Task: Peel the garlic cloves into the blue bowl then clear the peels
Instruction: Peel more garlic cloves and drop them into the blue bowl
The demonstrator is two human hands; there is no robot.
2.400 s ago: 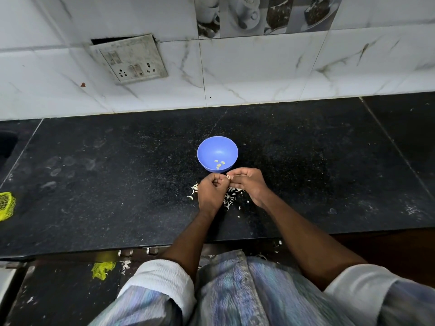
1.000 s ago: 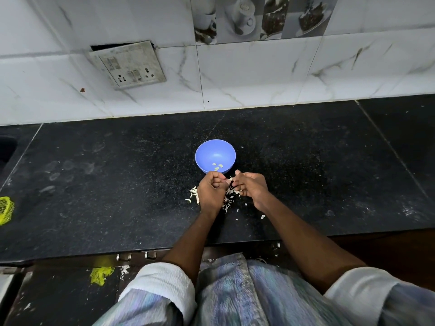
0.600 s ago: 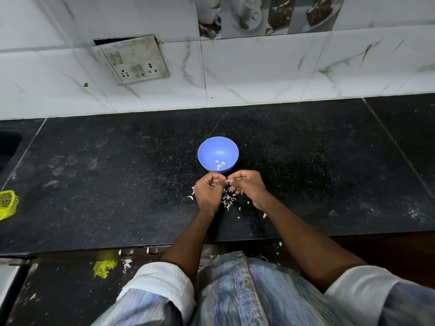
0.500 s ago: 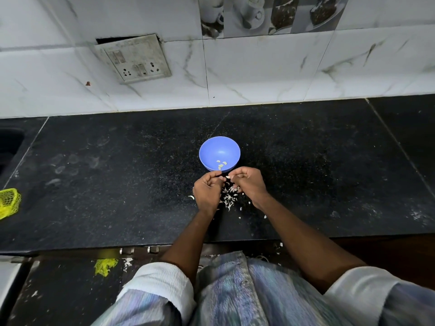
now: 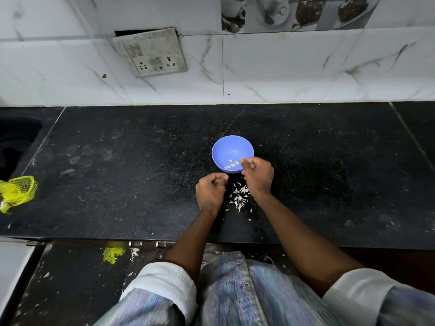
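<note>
- Half a second ago my two hands were knuckle to knuckle just in front of the blue bowl, working one clove between them. Now they are apart: my right hand has gone forward so its fingertips hang over the bowl's near rim.
- Right hand fingers curled, tips pinched together above the peeled cloves already lying in the bowl. Whether a fresh clove is still in the pinch, I cannot tell; too small to see.
- Left hand stays back on the surface, near side of the bowl, fingers curled into a loose fist. Could hold a remaining clove or skin; not visible, so I cannot tell.
- Reading: this looks like the drop of a finished clove into the bowl. A handful of cloves are in there, so peeling is under way; clearing not begun.
- Peels lie scattered on the surface between my wrists, just behind the bowl, with a few stray flecks toward the near edge.
- Room: wide bare surface to left and right of the bowl. The near edge is not far behind the peel pile; sweeping toward me risks losing flecks over it.
- Far left: yellow net bag near the sink recess, well apart from the work. Tiled wall with socket plate bounds the back.
</note>
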